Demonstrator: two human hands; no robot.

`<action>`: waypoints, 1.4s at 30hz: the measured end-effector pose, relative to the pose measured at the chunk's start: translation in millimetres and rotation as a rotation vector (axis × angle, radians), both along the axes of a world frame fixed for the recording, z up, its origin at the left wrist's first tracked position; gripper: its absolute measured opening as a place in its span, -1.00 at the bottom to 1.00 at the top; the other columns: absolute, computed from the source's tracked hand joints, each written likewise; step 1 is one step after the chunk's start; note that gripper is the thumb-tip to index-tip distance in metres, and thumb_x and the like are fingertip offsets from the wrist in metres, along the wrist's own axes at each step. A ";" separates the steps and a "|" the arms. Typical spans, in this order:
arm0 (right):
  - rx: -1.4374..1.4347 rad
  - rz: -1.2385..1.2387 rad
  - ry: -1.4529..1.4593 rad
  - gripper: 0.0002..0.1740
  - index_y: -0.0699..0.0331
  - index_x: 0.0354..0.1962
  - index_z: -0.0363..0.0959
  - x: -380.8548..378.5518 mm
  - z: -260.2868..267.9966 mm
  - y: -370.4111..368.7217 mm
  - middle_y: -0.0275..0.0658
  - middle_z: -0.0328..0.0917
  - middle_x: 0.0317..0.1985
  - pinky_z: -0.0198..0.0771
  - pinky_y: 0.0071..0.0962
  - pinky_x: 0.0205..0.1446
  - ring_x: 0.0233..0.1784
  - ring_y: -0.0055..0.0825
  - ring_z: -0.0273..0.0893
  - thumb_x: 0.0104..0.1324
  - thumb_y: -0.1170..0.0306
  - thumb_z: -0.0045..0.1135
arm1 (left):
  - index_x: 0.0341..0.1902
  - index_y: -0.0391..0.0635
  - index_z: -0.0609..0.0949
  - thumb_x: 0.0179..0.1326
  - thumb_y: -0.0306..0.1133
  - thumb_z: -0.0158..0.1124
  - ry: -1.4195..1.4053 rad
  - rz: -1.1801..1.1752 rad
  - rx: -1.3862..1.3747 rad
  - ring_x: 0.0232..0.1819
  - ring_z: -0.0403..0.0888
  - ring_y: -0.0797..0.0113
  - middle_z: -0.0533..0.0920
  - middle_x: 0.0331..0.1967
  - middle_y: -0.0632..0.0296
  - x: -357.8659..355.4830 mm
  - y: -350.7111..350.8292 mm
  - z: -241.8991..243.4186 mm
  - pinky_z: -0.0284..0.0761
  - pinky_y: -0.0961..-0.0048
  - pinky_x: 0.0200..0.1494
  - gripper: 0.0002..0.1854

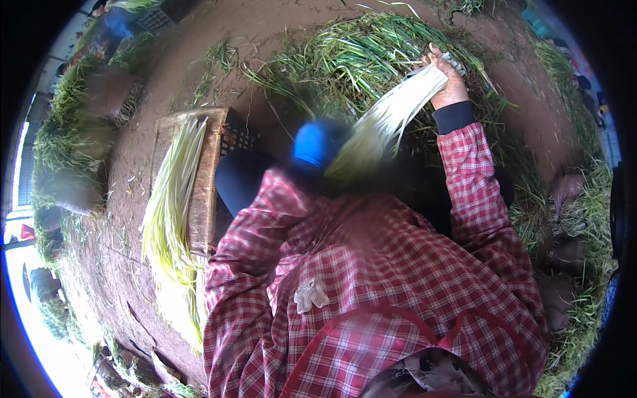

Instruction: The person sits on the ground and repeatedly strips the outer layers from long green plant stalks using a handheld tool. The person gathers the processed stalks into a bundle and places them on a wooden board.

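Note:
My bare right hand [450, 84] is closed around the white root end of a bundle of blanched chives [398, 107]. The bundle slants down toward my lap, its pale yellow leaf end blurred and in shadow. My left hand [313, 142], in a blue glove, is beside that leaf end. Motion blur hides its fingers, and whether it touches the leaves is unclear. To the left, a second bunch of blanched chives [176, 194] lies lengthwise on a brown board [203, 219] over a dark plastic crate [239, 132]. Its yellow tips hang past the near edge.
A heap of green leaves and trimmings [368, 54] lies on the brown ground [199, 25] in front of me. Rows of bundled greens line the left [74, 134] and right [580, 239]. A person [112, 25] is at the far upper left.

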State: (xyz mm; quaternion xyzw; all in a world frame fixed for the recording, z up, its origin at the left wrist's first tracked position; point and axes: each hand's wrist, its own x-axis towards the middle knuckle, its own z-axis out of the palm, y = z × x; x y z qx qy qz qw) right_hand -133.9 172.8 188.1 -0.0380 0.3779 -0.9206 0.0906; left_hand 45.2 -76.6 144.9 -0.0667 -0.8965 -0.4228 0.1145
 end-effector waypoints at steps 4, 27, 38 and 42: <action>-0.021 0.033 0.031 -0.57 0.28 0.01 0.38 0.1 1.3 -1.6 -0.27 0.42 -0.13 0.25 -0.21 0.21 -0.02 -0.42 0.36 0.14 0.41 0.07 | -0.29 -0.22 0.66 0.09 -0.26 0.30 -0.258 -0.019 0.330 -0.44 0.54 0.51 0.65 -0.46 0.23 16.3 52.3 -57.7 0.46 0.54 -0.33 -0.75; 0.036 0.293 0.240 -0.30 0.29 0.18 0.17 25.3 23.3 -3.8 -0.37 0.41 -0.26 0.25 -0.30 0.22 -0.11 -0.54 0.35 0.06 0.40 0.18 | -0.51 -0.06 0.58 0.07 -0.40 0.24 -0.547 0.146 1.229 -0.75 0.25 0.58 0.41 -0.71 0.44 9.8 67.0 -161.8 0.19 0.60 -0.67 -0.92; 0.037 0.091 0.107 -0.46 0.26 0.07 0.33 20.1 15.7 -7.1 -0.33 0.44 -0.20 0.30 -0.28 0.19 -0.08 -0.48 0.37 0.08 0.41 0.15 | -0.18 -0.20 0.62 0.09 -0.49 0.24 -0.561 0.372 1.448 -0.42 0.51 0.51 0.62 -0.40 0.30 37.6 121.4 -91.1 0.44 0.59 -0.32 -0.81; 0.038 0.090 0.115 -0.48 0.25 0.05 0.35 22.3 18.9 -10.8 -0.35 0.46 -0.26 0.30 -0.28 0.17 -0.09 -0.49 0.38 0.08 0.44 0.14 | -0.23 -0.21 0.62 0.09 -0.49 0.24 -0.456 0.422 1.561 -0.48 0.48 0.52 0.61 -0.45 0.31 31.2 121.0 -77.6 0.41 0.61 -0.38 -0.85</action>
